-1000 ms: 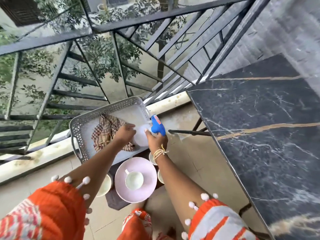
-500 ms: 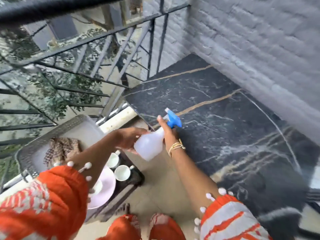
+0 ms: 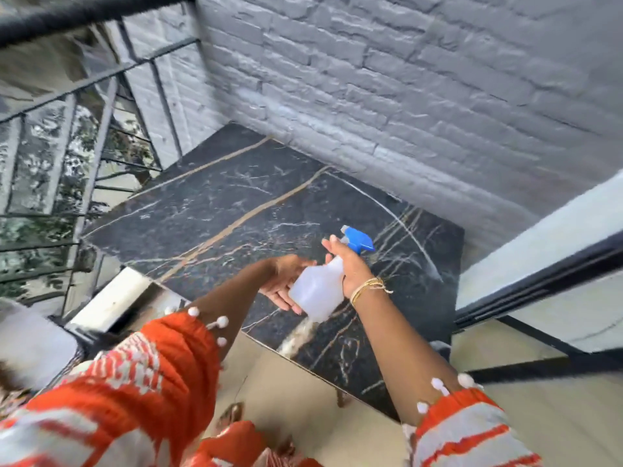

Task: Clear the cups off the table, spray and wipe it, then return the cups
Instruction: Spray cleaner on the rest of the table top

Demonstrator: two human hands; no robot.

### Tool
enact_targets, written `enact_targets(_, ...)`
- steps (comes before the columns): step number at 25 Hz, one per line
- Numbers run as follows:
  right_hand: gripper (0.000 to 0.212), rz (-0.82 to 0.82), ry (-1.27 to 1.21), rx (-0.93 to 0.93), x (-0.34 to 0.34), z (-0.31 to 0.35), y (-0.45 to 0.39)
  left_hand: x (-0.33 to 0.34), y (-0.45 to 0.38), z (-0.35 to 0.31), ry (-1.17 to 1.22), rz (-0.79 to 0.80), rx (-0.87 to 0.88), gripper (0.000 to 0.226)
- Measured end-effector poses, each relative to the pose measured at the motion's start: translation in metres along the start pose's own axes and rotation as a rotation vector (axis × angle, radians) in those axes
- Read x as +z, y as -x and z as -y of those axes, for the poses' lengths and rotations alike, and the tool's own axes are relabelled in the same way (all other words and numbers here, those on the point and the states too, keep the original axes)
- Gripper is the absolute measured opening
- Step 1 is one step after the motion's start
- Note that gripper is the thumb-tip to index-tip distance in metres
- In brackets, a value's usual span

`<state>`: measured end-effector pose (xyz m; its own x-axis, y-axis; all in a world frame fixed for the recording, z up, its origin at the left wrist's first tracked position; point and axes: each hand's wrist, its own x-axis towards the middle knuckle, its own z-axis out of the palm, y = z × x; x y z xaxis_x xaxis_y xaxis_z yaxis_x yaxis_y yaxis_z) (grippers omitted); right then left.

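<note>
A black marble table [image 3: 236, 210] with gold and white veins stands bare against the grey brick wall. Over its near part my right hand [image 3: 350, 264] grips the neck of a white spray bottle [image 3: 317, 291] with a blue trigger head [image 3: 359, 239] that points to the right. My left hand [image 3: 283, 281] lies under and against the bottle's body with its fingers spread. The cups and the cloth are out of view.
A grey brick wall [image 3: 404, 96] runs behind the table. A black metal railing [image 3: 101, 129] closes the left side, with a pale ledge [image 3: 111, 298] below it. A dark-framed door or window [image 3: 539, 281] is at the right. The blurred edge of a tray [image 3: 30, 342] shows at lower left.
I have lifted the spray bottle from the tray and swung right with it over the table. The tray, cloth and cups have slid out of view to the left.
</note>
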<state>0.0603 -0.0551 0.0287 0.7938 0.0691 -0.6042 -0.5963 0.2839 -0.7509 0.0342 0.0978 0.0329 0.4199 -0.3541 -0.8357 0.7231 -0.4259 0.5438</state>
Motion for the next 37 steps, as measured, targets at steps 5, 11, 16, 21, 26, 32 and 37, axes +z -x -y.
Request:
enact_targets(5, 0.031, -0.138, 0.144, -0.082, -0.024, 0.038, -0.042, -0.024, -0.047, -0.053, -0.346, -0.514, 0.245, 0.018)
enact_targets(11, 0.043, -0.288, 0.225, -0.102, -0.027, 0.075, -0.111, -0.094, -0.105, -0.089, -0.622, -0.615, 0.333, 0.031)
enact_targets(16, 0.046, -0.391, 0.234, -0.086, -0.034, 0.089, -0.139, -0.119, -0.136, -0.119, -0.69, -0.612, 0.371, 0.03)
enact_targets(21, 0.048, -0.542, 0.133, -0.06, -0.058, 0.093, -0.143, -0.111, -0.158, -0.13, -0.715, -0.567, 0.381, 0.036)
enact_targets(26, 0.05, -0.558, 0.128, -0.024, -0.097, 0.1, -0.129, -0.089, -0.166, -0.139, -0.802, -0.545, 0.376, 0.035)
enact_targets(32, 0.058, -0.607, 0.083, 0.005, -0.149, 0.104, -0.106, -0.052, -0.179, -0.143, -0.922, -0.49, 0.371, 0.036)
enact_targets(37, 0.061, -0.753, 0.007, 0.003, -0.177, 0.103, -0.085, -0.037, -0.188, -0.13, -1.136, -0.46, 0.302, 0.068)
